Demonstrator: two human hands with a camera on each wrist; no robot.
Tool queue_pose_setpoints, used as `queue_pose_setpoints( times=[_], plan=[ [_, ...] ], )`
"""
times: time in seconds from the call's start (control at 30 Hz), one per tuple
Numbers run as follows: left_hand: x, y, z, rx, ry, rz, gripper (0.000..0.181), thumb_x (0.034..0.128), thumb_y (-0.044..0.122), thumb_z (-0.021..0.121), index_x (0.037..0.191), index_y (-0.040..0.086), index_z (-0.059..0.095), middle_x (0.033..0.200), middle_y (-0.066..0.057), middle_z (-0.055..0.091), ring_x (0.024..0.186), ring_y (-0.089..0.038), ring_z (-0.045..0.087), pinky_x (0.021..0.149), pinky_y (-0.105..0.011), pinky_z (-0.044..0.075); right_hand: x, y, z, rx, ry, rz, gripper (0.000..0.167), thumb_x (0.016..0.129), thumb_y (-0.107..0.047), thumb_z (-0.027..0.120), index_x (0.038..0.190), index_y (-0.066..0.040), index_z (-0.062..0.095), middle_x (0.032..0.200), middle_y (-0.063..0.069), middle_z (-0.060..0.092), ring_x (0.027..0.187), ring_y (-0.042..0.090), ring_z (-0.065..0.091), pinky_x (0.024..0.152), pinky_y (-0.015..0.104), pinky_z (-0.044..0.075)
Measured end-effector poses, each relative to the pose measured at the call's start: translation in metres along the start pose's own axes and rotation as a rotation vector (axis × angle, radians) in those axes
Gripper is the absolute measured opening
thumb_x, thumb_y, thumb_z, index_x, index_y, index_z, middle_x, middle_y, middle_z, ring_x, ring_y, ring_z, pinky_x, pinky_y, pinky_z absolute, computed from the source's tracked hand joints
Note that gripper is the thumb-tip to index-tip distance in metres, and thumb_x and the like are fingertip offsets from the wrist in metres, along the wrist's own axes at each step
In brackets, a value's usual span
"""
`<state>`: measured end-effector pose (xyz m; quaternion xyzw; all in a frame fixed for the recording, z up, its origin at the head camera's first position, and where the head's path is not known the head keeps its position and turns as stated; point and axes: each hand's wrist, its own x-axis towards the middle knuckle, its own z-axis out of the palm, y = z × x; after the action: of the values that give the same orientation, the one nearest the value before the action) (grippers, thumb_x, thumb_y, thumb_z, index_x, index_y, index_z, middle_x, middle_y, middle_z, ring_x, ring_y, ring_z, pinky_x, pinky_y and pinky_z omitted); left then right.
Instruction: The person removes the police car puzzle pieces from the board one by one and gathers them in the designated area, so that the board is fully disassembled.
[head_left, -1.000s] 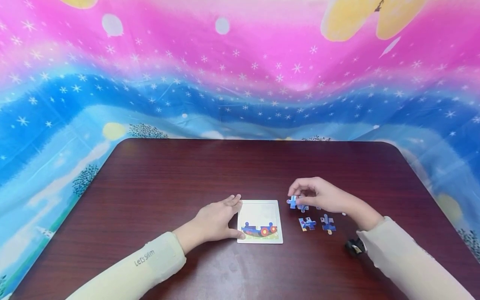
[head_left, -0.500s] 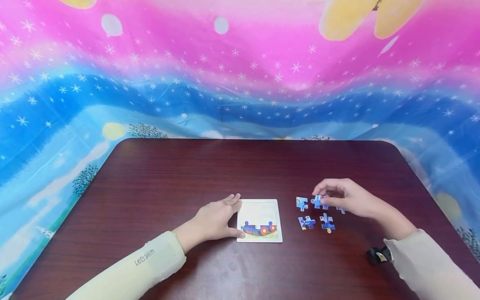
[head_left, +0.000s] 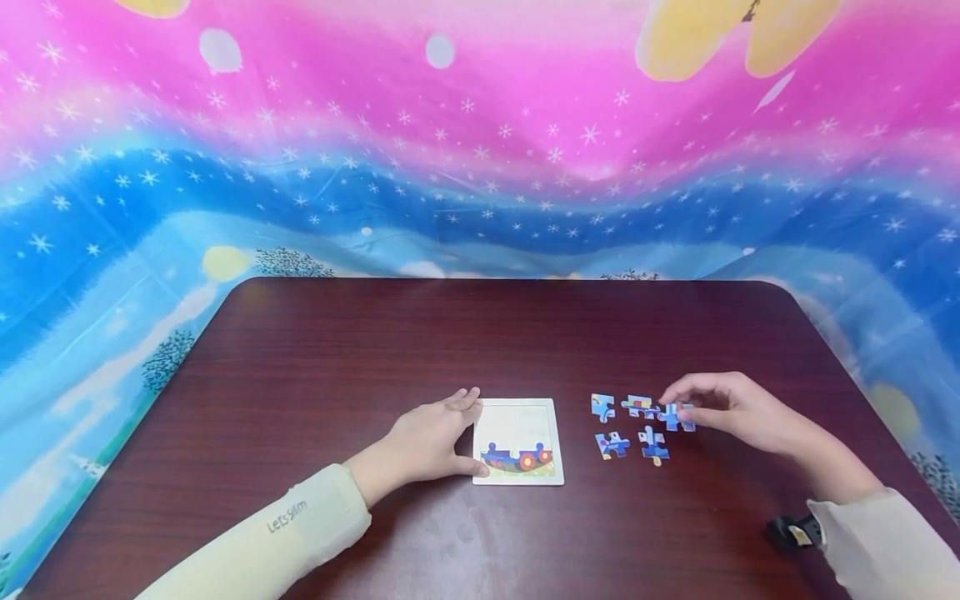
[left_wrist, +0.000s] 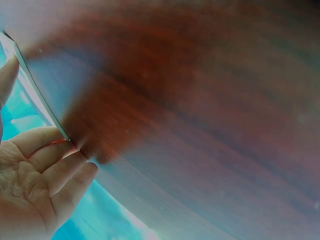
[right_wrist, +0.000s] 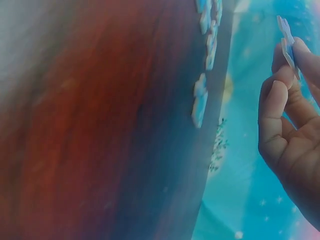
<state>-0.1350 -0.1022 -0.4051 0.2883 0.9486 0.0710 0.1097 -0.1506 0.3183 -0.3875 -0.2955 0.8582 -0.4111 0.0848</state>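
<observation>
My right hand (head_left: 738, 408) pinches a blue jigsaw piece (head_left: 671, 418) between thumb and fingertips, over the right end of a group of loose pieces. The right wrist view shows this held piece (right_wrist: 287, 46) edge-on, clear of the table. A square white puzzle tray (head_left: 517, 417) lies in the middle, its lower part filled with joined pieces (head_left: 517, 460) picturing blue vehicle parts and red wheels. At the tray's left edge rests my left hand (head_left: 431, 437), thumb at the lower corner and fingers near the upper one. Its straight fingers (left_wrist: 62, 167) touch the rim in the left wrist view.
Several loose jigsaw pieces lie right of the tray, among them a corner-like piece (head_left: 602, 407), a red-and-yellow one (head_left: 640, 406) and a lower one (head_left: 655, 444). They rest on a dark wooden table (head_left: 420, 342). A patterned cloth (head_left: 480, 200) hangs behind it.
My right hand has moved rightward along the loose pieces with the jigsaw piece, uncovering those at the left and middle. The left hand and tray stay in place.
</observation>
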Motion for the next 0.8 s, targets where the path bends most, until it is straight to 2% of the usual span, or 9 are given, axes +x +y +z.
queue_pose_setpoints(
  times=[0.2, 0.5, 0.7, 0.8],
  plan=[
    [-0.001, 0.0, 0.0, 0.003, 0.001, 0.003, 0.09, 0.0789, 0.064, 0.072, 0.144, 0.006, 0.051, 0.157, -0.01, 0.04, 0.146, -0.022, 0.04, 0.107, -0.044, 0.047, -0.015, 0.007, -0.002, -0.012, -0.025, 0.069, 0.018, 0.093, -0.002, 0.065, 0.111, -0.004, 0.068, 0.089, -0.005, 0.069, 0.069, 0.013, 0.061, 0.06, 0.028, 0.051],
    [-0.001, 0.0, 0.0, 0.0, -0.007, -0.002, 0.09, 0.0792, 0.064, 0.072, 0.145, 0.006, 0.051, 0.158, -0.01, 0.04, 0.146, -0.023, 0.04, 0.106, -0.044, 0.048, -0.025, 0.022, -0.004, 0.065, -0.13, 0.06, 0.019, 0.095, 0.002, 0.06, 0.112, 0.0, 0.067, 0.094, -0.003, 0.071, 0.069, 0.013, 0.059, 0.059, 0.028, 0.049],
    [-0.001, 0.001, -0.001, -0.001, -0.004, 0.001, 0.089, 0.0791, 0.063, 0.073, 0.144, 0.005, 0.052, 0.157, -0.011, 0.04, 0.146, -0.023, 0.04, 0.107, -0.044, 0.047, -0.028, 0.028, -0.004, 0.05, -0.175, 0.067, 0.018, 0.096, 0.001, 0.059, 0.112, -0.001, 0.067, 0.098, -0.002, 0.072, 0.07, 0.012, 0.058, 0.057, 0.027, 0.047],
    [0.0, 0.001, -0.001, 0.005, -0.006, -0.001, 0.09, 0.0791, 0.063, 0.073, 0.144, 0.005, 0.051, 0.157, -0.011, 0.04, 0.146, -0.023, 0.04, 0.107, -0.044, 0.047, -0.029, 0.03, -0.004, 0.039, -0.178, 0.068, 0.019, 0.096, 0.001, 0.059, 0.112, -0.002, 0.067, 0.094, -0.001, 0.071, 0.069, 0.01, 0.057, 0.057, 0.026, 0.045]
  ],
)
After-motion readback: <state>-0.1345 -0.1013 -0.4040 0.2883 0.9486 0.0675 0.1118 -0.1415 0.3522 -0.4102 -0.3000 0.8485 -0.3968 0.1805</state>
